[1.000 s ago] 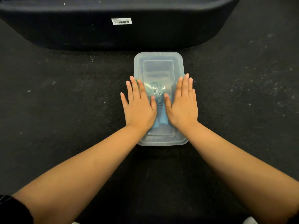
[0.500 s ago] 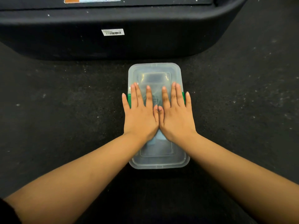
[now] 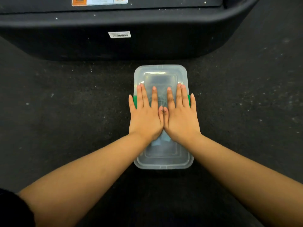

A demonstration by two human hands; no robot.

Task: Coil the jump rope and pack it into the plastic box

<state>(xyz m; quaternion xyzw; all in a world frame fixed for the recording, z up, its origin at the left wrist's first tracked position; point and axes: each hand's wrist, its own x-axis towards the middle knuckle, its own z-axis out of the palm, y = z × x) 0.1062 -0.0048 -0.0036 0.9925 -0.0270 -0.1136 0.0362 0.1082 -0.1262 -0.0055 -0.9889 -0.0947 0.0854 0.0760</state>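
- Both hands are lying flat and open on the lid (image 3: 161, 74) of the plastic box (image 3: 164, 163): the left hand (image 3: 145, 118) and the right hand (image 3: 181, 118) are sitting side by side, thumbs touching along the middle, fingers spread toward the far end, gripping nothing.
- Pressing the lid shut appears to be the step in hand; doing it well is likely calling for even, straight-down weight, then working the palms out toward the corners and the near edge so the rim is seating all round.
- Green clips (image 3: 135, 101) are showing at both long sides, just beside the little fingers; whether they are latched cannot be told.
- Directly beneath the palms, the jump rope (image 3: 161, 99) is lying inside the box, dimly showing through the lid between the index fingers, with something blue near the wrists.
- Outward, the box is resting on a dark speckled floor (image 3: 65, 104), near a large black case (image 3: 114, 43).
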